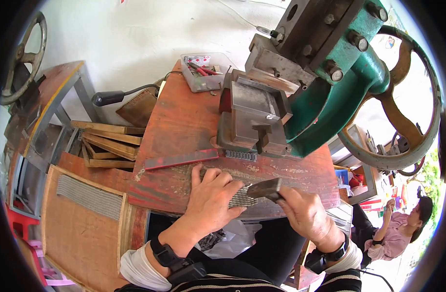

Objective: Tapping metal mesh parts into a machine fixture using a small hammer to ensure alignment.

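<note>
At lower left, we see a wooden tray [79,243]. At center, the left hand [211,194] meets ribbed grey pieces [242,199], thumb and forefinger at their edges; we cannot tell whether it clamps them. Right of center, the right hand [303,211] clasps a dark block [265,189]. A green press [308,116] dominates upper right.

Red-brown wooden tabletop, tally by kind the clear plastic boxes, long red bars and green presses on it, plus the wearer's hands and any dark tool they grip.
Clear plastic box: 1
Long red flat bar: 1
Green metal press: 1
Hands, left hand and right hand: 2
Dark held tool: 1
Total: 6
</note>
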